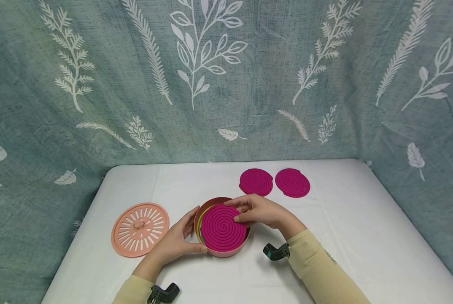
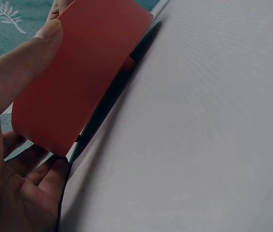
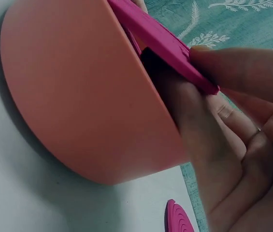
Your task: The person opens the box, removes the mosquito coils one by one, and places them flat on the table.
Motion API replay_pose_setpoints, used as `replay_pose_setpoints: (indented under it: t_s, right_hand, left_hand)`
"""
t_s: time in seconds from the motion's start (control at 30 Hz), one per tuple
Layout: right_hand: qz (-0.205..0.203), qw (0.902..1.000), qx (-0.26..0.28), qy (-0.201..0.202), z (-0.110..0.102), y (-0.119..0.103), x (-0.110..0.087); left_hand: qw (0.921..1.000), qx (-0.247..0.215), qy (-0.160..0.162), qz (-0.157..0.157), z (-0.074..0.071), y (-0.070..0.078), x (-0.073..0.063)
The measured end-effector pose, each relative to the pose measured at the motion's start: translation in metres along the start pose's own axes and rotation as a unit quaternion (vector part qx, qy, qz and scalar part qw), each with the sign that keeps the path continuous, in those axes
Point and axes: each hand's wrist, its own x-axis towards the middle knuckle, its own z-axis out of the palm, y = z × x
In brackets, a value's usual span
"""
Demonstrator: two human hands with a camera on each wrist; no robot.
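My right hand [image 1: 262, 212] pinches the right edge of a magenta mosquito coil [image 1: 220, 230], a flat tight spiral. In the right wrist view the thumb lies on the upper face of this coil [image 3: 163, 41] and a finger reaches beneath it, inside the rim. The coil lies tilted across the mouth of a round coral-pink tin [image 1: 222, 253]. A yellow-green edge [image 1: 198, 223] shows inside the tin, left of the coil; the rest of the inside is hidden. My left hand [image 1: 179, 238] grips the tin's left side, with the thumb on its front wall [image 2: 85, 72].
To the left, a coral slotted round lid [image 1: 122, 228] with a small central handle lies on the white table [image 1: 348, 253]. Two more magenta coils, a left one [image 1: 255, 182] and a right one [image 1: 292, 183], lie flat behind the tin. Patterned green cloth [image 1: 249, 126] hangs behind.
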Motion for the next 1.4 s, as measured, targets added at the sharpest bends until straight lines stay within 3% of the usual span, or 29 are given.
replay_pose_setpoints:
  t_s: [0.87, 1.1, 1.4]
  right_hand:
    - [-0.010, 0.9972, 0.074, 0.007, -0.007, 0.013, -0.001]
    - [-0.023, 0.9931, 0.110, 0.032, -0.011, 0.012, -0.005]
    - [-0.032, 0.9862, 0.130, 0.098, -0.019, 0.017, -0.008]
  left_hand:
    - [1.0000, 0.002, -0.002, -0.009, -0.001, -0.001, 0.000]
    - [1.0000, 0.003, -0.003, -0.003, -0.001, 0.000, 0.001]
    - [1.0000, 0.002, 0.000, -0.004, 0.000, -0.001, 0.001]
